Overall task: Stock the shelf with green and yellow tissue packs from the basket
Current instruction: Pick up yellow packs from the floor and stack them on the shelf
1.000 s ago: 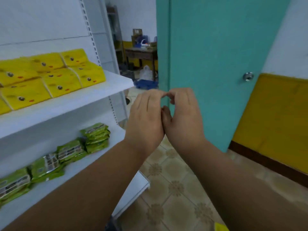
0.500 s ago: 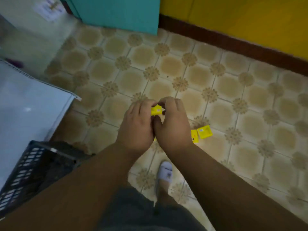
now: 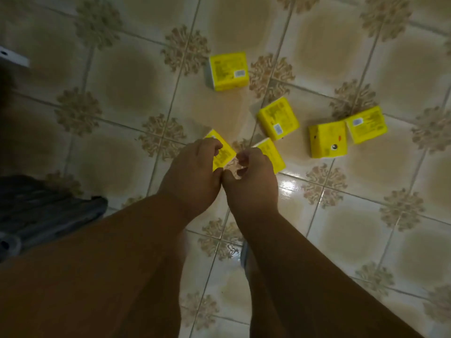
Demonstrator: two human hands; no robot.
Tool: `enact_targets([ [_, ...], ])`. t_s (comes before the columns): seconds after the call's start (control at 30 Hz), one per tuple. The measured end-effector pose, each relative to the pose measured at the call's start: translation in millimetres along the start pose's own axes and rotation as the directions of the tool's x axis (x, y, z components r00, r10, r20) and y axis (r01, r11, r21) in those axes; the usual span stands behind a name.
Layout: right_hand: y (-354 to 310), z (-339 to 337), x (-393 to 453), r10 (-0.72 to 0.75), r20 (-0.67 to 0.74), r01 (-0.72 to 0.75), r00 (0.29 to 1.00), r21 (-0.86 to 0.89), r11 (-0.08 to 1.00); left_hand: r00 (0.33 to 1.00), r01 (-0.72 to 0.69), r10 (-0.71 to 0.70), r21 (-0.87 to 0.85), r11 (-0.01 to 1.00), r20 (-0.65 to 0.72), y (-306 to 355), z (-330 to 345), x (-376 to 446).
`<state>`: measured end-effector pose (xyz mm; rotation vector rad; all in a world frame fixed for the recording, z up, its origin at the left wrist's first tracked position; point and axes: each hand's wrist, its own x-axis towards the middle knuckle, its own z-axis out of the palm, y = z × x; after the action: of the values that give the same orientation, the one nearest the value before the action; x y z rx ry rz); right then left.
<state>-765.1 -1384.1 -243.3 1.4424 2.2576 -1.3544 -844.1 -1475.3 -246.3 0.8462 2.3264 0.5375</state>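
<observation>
1. Where the two hands meet above the floor, six yellow tissue packs lie scattered on the tiles, and no green pack shows.
2. One pack (image 3: pixel 223 152) sits under the left hand (image 3: pixel 192 174), whose fingers curl over its edge; whether they grip it or only hover over it I cannot tell.
3. A second pack (image 3: pixel 272 153) lies half hidden behind the right hand (image 3: pixel 251 181), whose fingers are curled in close together with nothing visibly held; the two thumbs touch.
4. Four more lie clear of the hands: a far pack (image 3: pixel 228 70) alone at the top, a middle pack (image 3: pixel 278 118) just beyond the right hand, and to the right a face-printed pack (image 3: pixel 328 139) touching a tilted pack (image 3: pixel 366 124).
5. All rest on a glossy tiled floor (image 3: pixel 131 76) of cream squares with brown floral medallions at the corners and a bright glare patch near the right wrist.
6. A dark slatted basket (image 3: pixel 48 215) sits at the left edge, cut off by the frame, its contents hidden.
7. A white corner piece (image 3: pixel 13 57) pokes in at upper left, too cropped to identify.
8. Something pale shows between the forearms, too blurred to name.
</observation>
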Motion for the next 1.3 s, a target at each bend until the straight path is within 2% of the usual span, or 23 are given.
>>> enact_targets([
  [0.1, 39.9, 47.5, 25.0, 0.016, 0.008, -0.016, 1.0, 0.003, 1.0, 0.999, 0.036, -0.036, -0.006, 0.999, 0.023, -39.4, 44.8, 14.8],
  [0.23, 79.0, 100.2, 61.0, 0.189, 0.049, -0.194, 0.981, 0.119, 0.974, 0.995, 0.096, -0.096, 0.001, 0.995, 0.037, -84.2, 85.9, 42.3],
  [0.3, 96.1, 119.6, 82.1, 0.324, 0.095, -0.337, 0.941, 0.237, 0.911, 0.985, 0.174, -0.174, -0.013, 0.985, 0.008, -103.6, 100.8, 61.7],
  [0.4, 115.1, 141.0, 112.4, 0.485, 0.237, -0.54, 0.842, 0.374, 0.754, 0.936, 0.353, -0.353, -0.056, 0.934, 0.006, -125.6, 120.0, 94.4],
  [0.47, 120.3, 152.9, 128.4, 0.538, 0.294, -0.613, 0.79, 0.399, 0.682, 0.887, 0.461, -0.45, -0.128, 0.878, 0.107, -135.5, 130.8, 113.2],
  [0.53, 118.2, 161.5, 138.8, 0.523, 0.349, -0.628, 0.777, 0.482, 0.611, 0.834, 0.544, -0.502, -0.192, 0.817, 0.227, -143.0, 137.3, 124.1],
  [0.6, 114.1, 163.9, 143.3, 0.494, 0.375, -0.619, 0.784, 0.526, 0.583, 0.817, 0.572, -0.508, -0.262, 0.778, 0.273, -147.3, 135.7, 126.0],
  [0.67, 109.7, 157.8, 140.4, 0.496, 0.328, -0.59, 0.804, 0.552, 0.59, 0.807, 0.59, -0.535, -0.37, 0.717, 0.25, -148.2, 129.3, 121.1],
  [0.7, 109.2, 153.4, 137.6, 0.516, 0.281, -0.576, 0.809, 0.558, 0.598, 0.788, 0.608, -0.565, -0.454, 0.652, 0.244, -149.3, 126.7, 117.1],
  [0.77, 108.2, 143.0, 129.7, 0.566, 0.191, -0.56, 0.802, 0.57, 0.601, 0.688, 0.67, -0.637, -0.641, 0.374, 0.348, -148.3, 118.3, 108.0],
  [0.8, 106.9, 138.0, 124.5, 0.587, 0.156, -0.554, 0.794, 0.583, 0.594, 0.646, 0.684, -0.652, -0.681, 0.263, 0.397, -148.2, 114.7, 103.5],
  [0.83, 104.6, 133.6, 119.4, 0.602, 0.129, -0.544, 0.788, 0.602, 0.584, 0.629, 0.69, -0.647, -0.693, 0.21, 0.43, -148.1, 111.5, 98.9],
  [0.97, 79.9, 111.1, 92.3, 0.571, 0.046, -0.452, 0.82, 0.665, 0.594, 0.668, 0.637, -0.638, -0.737, 0.225, 0.383, -127.1, 89.7, 78.9],
  [1.07, 39.1, 77.3, 63.4, 0.516, -0.032, -0.387, 0.856, 0.621, 0.682, 0.721, 0.555, -0.605, -0.804, 0.213, 0.337, -88.6, 50.5, 57.5],
  [1.13, 3.4, 48.8, 42.2, 0.451, -0.074, -0.33, 0.889, 0.58, 0.745, 0.739, 0.492, -0.605, -0.85, 0.187, 0.295, -59.4, 14.5, 40.4],
  [1.3, -102.0, -40.2, -22.8, 0.215, -0.155, -0.086, 0.964, 0.583, 0.808, 0.775, 0.288, -0.618, -0.944, 0.161, 0.132, 27.8, -100.2, -12.1],
])
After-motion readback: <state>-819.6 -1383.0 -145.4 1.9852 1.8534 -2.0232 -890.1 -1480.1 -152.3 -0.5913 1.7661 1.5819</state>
